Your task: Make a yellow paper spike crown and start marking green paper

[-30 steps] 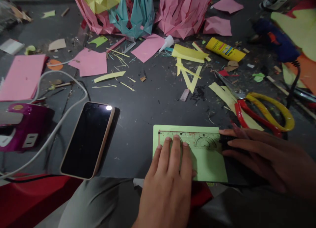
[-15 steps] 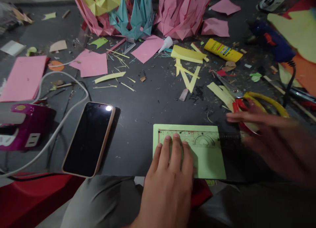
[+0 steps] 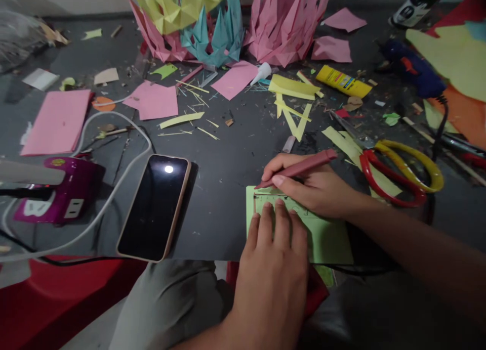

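Note:
My left hand lies flat with its fingers stretched across a clear ruler, pressing it on a light green sheet of paper at the table's front edge. My right hand is closed around a dark red pen. The pen's tip meets the paper near its upper left corner, just above the ruler's edge. A red line shows along the ruler's left end. My right hand and forearm cover the ruler's right part.
Right of my hands lie scissors with red and yellow handles. A phone is at left, beside a purple power adapter with cables. Folded paper pieces, a yellow glue tube, a blue glue gun and paper scraps lie farther back.
My right hand has moved left from the ruler's right end, passing near the scissors, and now holds the pen's tip at the paper's upper left. My left hand stays on the ruler.

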`<state>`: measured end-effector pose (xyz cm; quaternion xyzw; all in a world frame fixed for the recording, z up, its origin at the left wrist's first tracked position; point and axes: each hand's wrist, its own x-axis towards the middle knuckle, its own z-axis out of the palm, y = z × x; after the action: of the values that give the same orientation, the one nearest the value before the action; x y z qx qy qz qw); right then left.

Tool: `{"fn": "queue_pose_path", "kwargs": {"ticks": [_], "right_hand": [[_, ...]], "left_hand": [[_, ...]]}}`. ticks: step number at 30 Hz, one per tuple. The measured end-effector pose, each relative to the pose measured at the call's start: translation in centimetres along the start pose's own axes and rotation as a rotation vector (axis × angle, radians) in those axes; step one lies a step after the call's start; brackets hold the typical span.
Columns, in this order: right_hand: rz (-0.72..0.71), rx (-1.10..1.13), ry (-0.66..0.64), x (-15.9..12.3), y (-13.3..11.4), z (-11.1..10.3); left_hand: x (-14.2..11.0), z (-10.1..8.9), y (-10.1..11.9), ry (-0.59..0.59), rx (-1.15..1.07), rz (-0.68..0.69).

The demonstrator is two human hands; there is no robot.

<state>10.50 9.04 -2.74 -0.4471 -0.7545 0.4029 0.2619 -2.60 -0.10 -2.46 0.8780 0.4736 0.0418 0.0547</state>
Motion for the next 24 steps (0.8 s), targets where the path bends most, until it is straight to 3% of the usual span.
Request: {"fn": "queue_pose_path", "kwargs": {"ticks": [7,14,24], "right_hand": [[0.038,-0.018,-0.048,-0.1,0.5,0.4],[-0.042,-0.054,-0.07,-0.2,0.3,0.4],[-0.037,-0.155,-0.024,-1.1,0.3,-1.3]], "left_hand": [[-0.1,-0.1,0.1,-0.036,-0.014,-0.006],[0.2,-0.2,0.3,-0.012,0.012,-0.026],[0.3,-0.1,0.3,0.003,0.009,-0.024]]}}
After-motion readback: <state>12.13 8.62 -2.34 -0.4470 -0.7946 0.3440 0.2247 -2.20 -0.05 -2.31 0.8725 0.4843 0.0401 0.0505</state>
